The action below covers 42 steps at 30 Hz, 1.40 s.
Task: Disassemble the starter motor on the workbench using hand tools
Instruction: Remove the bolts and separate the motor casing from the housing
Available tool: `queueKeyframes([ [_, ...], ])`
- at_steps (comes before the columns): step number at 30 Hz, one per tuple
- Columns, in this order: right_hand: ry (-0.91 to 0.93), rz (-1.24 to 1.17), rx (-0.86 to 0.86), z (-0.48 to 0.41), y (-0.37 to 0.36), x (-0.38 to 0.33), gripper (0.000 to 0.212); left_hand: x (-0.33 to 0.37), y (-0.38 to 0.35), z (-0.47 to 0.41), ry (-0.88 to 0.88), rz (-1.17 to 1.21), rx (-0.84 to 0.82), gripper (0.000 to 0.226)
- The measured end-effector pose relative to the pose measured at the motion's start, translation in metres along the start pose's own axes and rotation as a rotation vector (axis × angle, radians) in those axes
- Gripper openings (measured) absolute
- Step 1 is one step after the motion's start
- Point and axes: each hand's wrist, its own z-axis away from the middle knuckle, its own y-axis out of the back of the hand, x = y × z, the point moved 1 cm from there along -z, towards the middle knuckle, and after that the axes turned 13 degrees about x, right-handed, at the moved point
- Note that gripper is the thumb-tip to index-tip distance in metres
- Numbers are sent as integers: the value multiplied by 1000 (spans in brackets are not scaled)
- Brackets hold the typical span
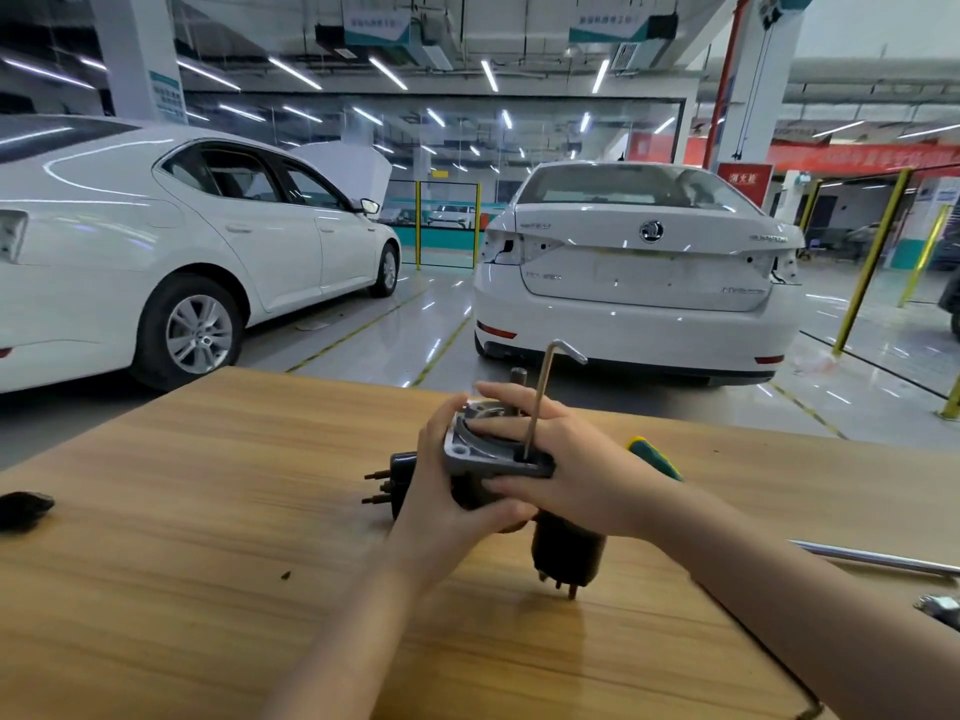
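The starter motor (566, 550) stands on end on the wooden workbench (208, 511), black body down, silver aluminium flange (467, 452) up. My left hand (441, 491) grips the housing from the left, fingers wrapped under the flange. My right hand (566, 470) reaches over the flange from the right with its fingers laid across it and thumb below. An L-shaped hex key (543, 402) stands upright in a bolt hole at the flange's near corner, rising between my right fingers. A black solenoid (397, 475) with threaded studs sticks out at the left.
A green-and-yellow tool handle (654, 457) lies behind my right wrist. A chrome bar (878, 558) and another metal piece (940, 608) lie at the right edge. A dark object (23, 506) sits at the far left. Two white cars are parked beyond the bench.
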Motion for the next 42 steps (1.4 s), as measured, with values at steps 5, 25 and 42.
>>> queueKeyframes([
  [5, -24, -72, 15, 13, 7, 10, 48, -4, -8, 6, -17, -124, 37, 98],
  [25, 61, -112, 94, 34, 13, 12, 51, -13, -26, 18, 115, 162, -62, 117],
  [42, -19, -171, 741, 68, 31, -11, 14, 2, -55, 38, 62, 150, 73, 94],
])
